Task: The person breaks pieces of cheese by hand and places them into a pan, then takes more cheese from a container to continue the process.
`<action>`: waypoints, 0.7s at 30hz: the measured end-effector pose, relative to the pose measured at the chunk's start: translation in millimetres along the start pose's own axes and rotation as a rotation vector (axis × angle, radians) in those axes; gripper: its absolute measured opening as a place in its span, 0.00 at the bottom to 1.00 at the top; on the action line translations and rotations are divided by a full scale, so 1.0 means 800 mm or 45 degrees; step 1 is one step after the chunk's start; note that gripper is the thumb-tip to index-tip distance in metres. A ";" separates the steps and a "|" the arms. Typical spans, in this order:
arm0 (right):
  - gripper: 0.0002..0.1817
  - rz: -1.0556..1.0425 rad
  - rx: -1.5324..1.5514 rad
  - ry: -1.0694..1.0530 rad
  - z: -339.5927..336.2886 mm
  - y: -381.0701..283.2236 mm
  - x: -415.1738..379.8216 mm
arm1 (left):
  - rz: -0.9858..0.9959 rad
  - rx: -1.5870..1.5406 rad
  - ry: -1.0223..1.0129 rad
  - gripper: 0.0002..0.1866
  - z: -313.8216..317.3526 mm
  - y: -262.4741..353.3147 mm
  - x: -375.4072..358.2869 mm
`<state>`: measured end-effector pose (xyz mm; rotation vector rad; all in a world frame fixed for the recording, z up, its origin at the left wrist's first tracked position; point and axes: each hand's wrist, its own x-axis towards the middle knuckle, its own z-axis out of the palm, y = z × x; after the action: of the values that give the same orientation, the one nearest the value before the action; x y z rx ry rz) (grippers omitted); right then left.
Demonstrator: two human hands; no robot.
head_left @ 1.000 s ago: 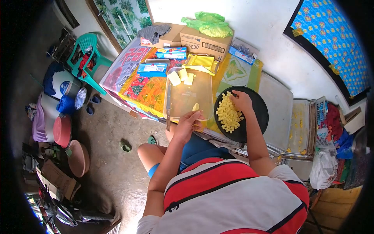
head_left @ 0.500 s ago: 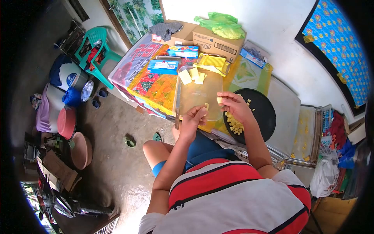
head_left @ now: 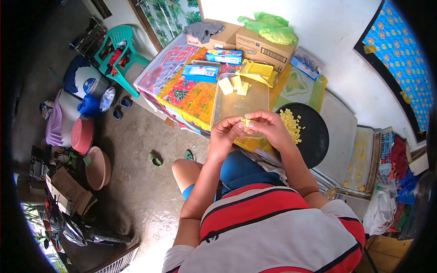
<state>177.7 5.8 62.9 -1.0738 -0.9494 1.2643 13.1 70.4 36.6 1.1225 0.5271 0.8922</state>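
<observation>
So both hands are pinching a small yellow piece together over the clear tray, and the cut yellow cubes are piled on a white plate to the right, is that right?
Not quite. The left hand and right hand do pinch a small yellow piece over the clear tray, but the yellow cubes lie on a black round plate, not a white one. The head view shows it.

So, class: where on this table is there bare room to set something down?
The clear tray's middle, between the yellow blocks and both hands, is bare. So is the black pan's right half, beyond the cubes. The back edge, with cardboard boxes, is crowded.
</observation>
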 end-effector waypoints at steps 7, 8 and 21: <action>0.15 0.054 0.140 0.023 0.005 0.000 0.000 | -0.256 -0.439 0.000 0.11 -0.003 0.001 -0.002; 0.15 0.058 0.142 0.020 0.005 0.001 0.001 | -0.291 -0.493 -0.017 0.11 -0.005 0.001 0.000; 0.16 0.004 0.073 0.077 -0.004 0.012 0.000 | -0.360 -0.527 0.048 0.12 0.002 0.002 0.005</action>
<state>178.2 5.7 52.6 -1.0630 -0.8615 1.2476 16.2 73.0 39.1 0.6377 0.4894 0.7329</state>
